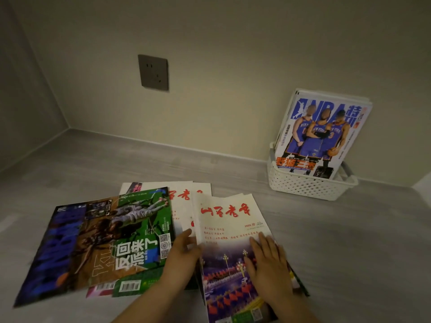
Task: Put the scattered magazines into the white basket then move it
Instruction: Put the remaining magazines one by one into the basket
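Note:
Several magazines lie fanned out on the grey floor. A white magazine with red brush lettering [229,220] lies on top at the right. My right hand [268,268] rests flat on its lower cover, fingers straight. My left hand [183,254] touches its left edge, fingers partly tucked under it. To the left lie a green and dark basketball magazine [102,238] and another white one [184,197]. The white perforated basket [307,185] stands by the wall at the right, with a blue NBA magazine [321,134] upright in it among others.
A dark wall socket [153,72] sits on the beige wall above the floor. The room corner is at the far left. Grey floor [349,241] stretches between the magazines and the basket.

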Demonstrator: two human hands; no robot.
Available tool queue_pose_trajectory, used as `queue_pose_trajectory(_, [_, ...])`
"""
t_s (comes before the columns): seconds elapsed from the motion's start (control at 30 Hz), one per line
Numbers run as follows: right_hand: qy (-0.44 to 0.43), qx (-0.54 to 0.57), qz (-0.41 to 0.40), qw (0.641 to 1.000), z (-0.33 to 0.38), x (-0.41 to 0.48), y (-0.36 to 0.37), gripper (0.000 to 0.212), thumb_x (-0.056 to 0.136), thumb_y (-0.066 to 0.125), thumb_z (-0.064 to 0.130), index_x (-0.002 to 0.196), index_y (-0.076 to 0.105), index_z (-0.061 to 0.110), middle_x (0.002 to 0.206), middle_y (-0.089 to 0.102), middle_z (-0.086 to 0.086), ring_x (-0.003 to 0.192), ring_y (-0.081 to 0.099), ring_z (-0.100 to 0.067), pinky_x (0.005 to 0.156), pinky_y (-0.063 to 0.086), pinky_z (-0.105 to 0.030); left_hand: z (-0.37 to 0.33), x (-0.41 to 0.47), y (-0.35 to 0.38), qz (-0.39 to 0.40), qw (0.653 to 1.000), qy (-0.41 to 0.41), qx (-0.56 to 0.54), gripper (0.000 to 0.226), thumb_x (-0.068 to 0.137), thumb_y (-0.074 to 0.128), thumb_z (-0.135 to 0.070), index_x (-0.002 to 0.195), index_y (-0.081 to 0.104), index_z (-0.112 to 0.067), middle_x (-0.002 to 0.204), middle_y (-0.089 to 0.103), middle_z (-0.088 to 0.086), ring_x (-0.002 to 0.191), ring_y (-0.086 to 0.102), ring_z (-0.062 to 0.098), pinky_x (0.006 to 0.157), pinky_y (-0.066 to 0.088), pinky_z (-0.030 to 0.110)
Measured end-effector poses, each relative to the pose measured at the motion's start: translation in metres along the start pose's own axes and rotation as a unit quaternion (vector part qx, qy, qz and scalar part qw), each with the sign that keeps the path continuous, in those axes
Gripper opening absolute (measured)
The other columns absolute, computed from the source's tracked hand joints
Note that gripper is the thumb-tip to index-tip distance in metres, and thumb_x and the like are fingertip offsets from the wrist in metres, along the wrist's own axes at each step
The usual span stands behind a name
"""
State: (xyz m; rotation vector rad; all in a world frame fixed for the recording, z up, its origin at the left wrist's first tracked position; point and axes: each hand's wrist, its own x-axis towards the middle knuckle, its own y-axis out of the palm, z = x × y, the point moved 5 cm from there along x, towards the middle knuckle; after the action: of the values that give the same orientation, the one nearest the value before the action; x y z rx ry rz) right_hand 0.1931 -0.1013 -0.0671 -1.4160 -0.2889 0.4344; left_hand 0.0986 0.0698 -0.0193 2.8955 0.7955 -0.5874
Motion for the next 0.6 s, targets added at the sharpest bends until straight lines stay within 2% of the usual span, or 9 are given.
queue_pose_trajectory(0.07, [0.001,0.009,0.001,1.0,0.0,-0.001,0.0,0.054,0.092,0.019,0.047,0.142,0.011,0.027,0.156,0.002,-0.001,0.142,-0.006,-0.02,0.115,-0.008,-0.038,-0.003,0.001,0.009,0.066,0.997,-0.008,0.029,0.032,0.085,0.054,-0.013,0.116,0.046,-0.019,0.101,0.058,-0.001,0.091,0.059,0.019,0.076,0.052,0.028])
queue_pose_trajectory(0.13, [0.008,0.028,0.005,1.0,-0.001,-0.001,-0.001,0.055,0.092,0.022,0.047,0.141,0.012,0.027,0.156,0.003,0.0,0.142,-0.005,-0.02,0.115,-0.007,-0.037,-0.01,-0.002,0.017,0.119,0.989,0.013,0.087,0.02,0.088,0.048,-0.011,0.097,0.047,-0.029,0.105,0.056,0.0,0.091,0.06,0.018,0.071,0.053,0.025])
queue_pose_trajectory(0.17, [0.015,0.049,0.009,0.999,-0.003,-0.001,-0.002,0.056,0.092,0.026,0.047,0.141,0.011,0.026,0.155,0.002,0.0,0.142,-0.004,-0.019,0.115,-0.006,-0.036,-0.012,-0.002,0.019,0.123,0.987,0.03,0.103,0.024,0.089,0.045,-0.008,0.092,0.044,-0.032,0.101,0.054,-0.001,0.092,0.058,0.017,0.07,0.052,0.022])
queue_pose_trajectory(0.27, [0.069,0.181,-0.017,0.981,-0.012,0.001,-0.016,0.064,0.089,0.043,0.04,0.141,0.01,0.024,0.155,0.005,-0.001,0.142,0.004,-0.021,0.115,0.009,-0.035,-0.024,0.001,0.017,0.111,0.98,0.102,0.131,0.033,0.089,0.042,-0.001,0.102,0.041,-0.032,0.1,0.05,-0.005,0.1,0.049,0.012,0.076,0.047,0.017])
queue_pose_trajectory(0.33, [0.12,0.312,-0.05,0.941,-0.026,0.005,-0.033,0.061,0.087,0.053,0.03,0.138,0.02,0.023,0.144,0.027,-0.001,0.133,0.03,-0.023,0.103,0.036,-0.039,-0.036,0.004,0.017,0.121,0.975,0.134,0.126,0.037,0.089,0.042,0.001,0.108,0.043,-0.03,0.105,0.052,-0.006,0.106,0.049,0.014,0.086,0.047,0.026])
queue_pose_trajectory(0.37, [0.137,0.403,-0.056,0.903,-0.032,0.008,-0.043,0.054,0.086,0.054,0.025,0.133,0.028,0.024,0.132,0.04,0.0,0.118,0.047,-0.019,0.086,0.048,-0.033,-0.044,0.005,0.017,0.126,0.974,0.147,0.118,0.038,0.088,0.043,0.002,0.105,0.044,-0.032,0.104,0.055,-0.007,0.106,0.051,0.016,0.085,0.05,0.027])
queue_pose_trajectory(0.43, [0.149,0.543,-0.048,0.825,-0.043,0.014,-0.064,0.039,0.086,0.055,0.022,0.122,0.04,0.029,0.11,0.053,0.007,0.087,0.059,-0.005,0.061,0.048,-0.021,-0.064,0.006,0.02,0.133,0.969,0.18,0.105,0.039,0.087,0.046,0.002,0.099,0.046,-0.035,0.097,0.058,-0.012,0.094,0.058,0.012,0.07,0.054,0.017])
queue_pose_trajectory(0.5, [0.136,0.587,-0.019,0.798,-0.055,0.021,-0.085,0.022,0.085,0.055,0.026,0.106,0.052,0.032,0.096,0.066,0.011,0.075,0.067,-0.007,0.054,0.049,-0.019,-0.087,0.008,0.025,0.133,0.965,0.203,0.099,0.037,0.087,0.047,0.0,0.101,0.047,-0.035,0.094,0.058,-0.017,0.087,0.059,0.008,0.062,0.053,0.015])
queue_pose_trajectory(0.6, [0.079,0.594,-0.021,0.8,-0.074,0.03,-0.125,0.014,0.087,0.053,0.022,0.089,0.064,0.029,0.081,0.075,0.011,0.074,0.07,-0.008,0.057,0.051,-0.02,-0.116,0.014,0.039,0.122,0.962,0.227,0.085,0.036,0.087,0.047,-0.003,0.093,0.045,-0.039,0.092,0.058,-0.016,0.083,0.059,0.006,0.055,0.052,0.014])
